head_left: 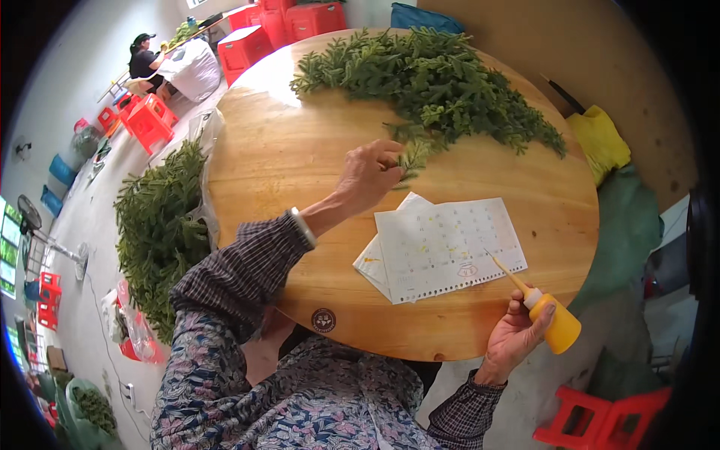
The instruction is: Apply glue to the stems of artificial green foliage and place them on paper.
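Observation:
My left hand (369, 177) reaches over the round wooden table (277, 172), its fingers closed on a small green sprig (415, 156) that looks like artificial evergreen. Just beyond it lies a large heap of similar green sprigs (442, 86). At the table's near right edge, my right hand (511, 335) is wrapped round a yellow squeeze bottle (556, 328) with a long thin nozzle. The nozzle points up and left over some white paper sheets (442, 244). The top sheet looks like a calendar page, with yellow smears and punched holes along its near edge.
Left of the table stands a clear bag (212, 165) of green sprigs (161, 232). Red stools (150, 120) stand at the far left and near right. A person (142, 64) sits by a white sack (193, 71). A yellow bag (600, 139) and green cloth (619, 225) lie to the right.

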Action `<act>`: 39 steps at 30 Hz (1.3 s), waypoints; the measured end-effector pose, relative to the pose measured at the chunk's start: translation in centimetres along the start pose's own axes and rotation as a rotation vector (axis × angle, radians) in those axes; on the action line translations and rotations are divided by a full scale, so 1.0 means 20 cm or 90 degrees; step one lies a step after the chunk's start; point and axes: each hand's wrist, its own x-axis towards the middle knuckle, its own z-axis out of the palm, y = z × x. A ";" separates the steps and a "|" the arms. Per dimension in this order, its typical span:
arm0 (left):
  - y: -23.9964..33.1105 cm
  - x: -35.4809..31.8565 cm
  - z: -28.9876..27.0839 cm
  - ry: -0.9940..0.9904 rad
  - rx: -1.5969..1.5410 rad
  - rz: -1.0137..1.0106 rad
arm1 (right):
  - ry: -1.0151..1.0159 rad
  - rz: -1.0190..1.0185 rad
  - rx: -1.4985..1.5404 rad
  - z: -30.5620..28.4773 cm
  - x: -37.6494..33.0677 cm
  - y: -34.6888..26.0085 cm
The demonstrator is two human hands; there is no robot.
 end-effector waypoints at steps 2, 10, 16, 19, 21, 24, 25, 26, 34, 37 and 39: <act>0.07 -0.10 0.01 -0.010 -0.157 -0.025 | -0.001 0.007 0.010 0.00 0.00 0.00; 0.27 -0.45 0.03 -0.147 -0.366 -0.197 | -0.023 0.027 0.020 0.08 0.02 0.01; 0.35 -0.43 -0.07 -0.226 -0.338 -0.238 | -0.035 0.026 0.028 0.08 0.02 0.01; 0.35 -0.42 -0.11 -0.261 -0.225 -0.182 | -0.039 0.033 0.033 0.07 0.04 -0.01; 0.32 -0.43 -0.10 -0.152 -0.078 0.042 | -0.033 0.039 0.038 0.08 0.05 -0.02; 0.28 -0.44 -0.07 -0.038 0.067 0.260 | -0.029 0.044 0.037 0.09 0.08 -0.04; 0.28 -0.45 -0.06 -0.060 0.111 0.283 | -0.029 0.043 0.036 0.10 0.09 -0.05; 0.28 -0.46 -0.05 -0.081 0.154 0.306 | -0.028 0.041 0.035 0.10 0.09 -0.06; 0.20 -0.53 0.04 -0.127 0.220 0.349 | -0.040 0.041 0.021 0.08 0.07 -0.08; 0.23 -0.52 0.04 -0.144 0.218 0.342 | -0.098 0.040 0.029 0.13 0.03 -0.11; 0.24 -0.51 0.05 -0.148 0.216 0.340 | -0.119 0.038 0.029 0.17 0.01 -0.13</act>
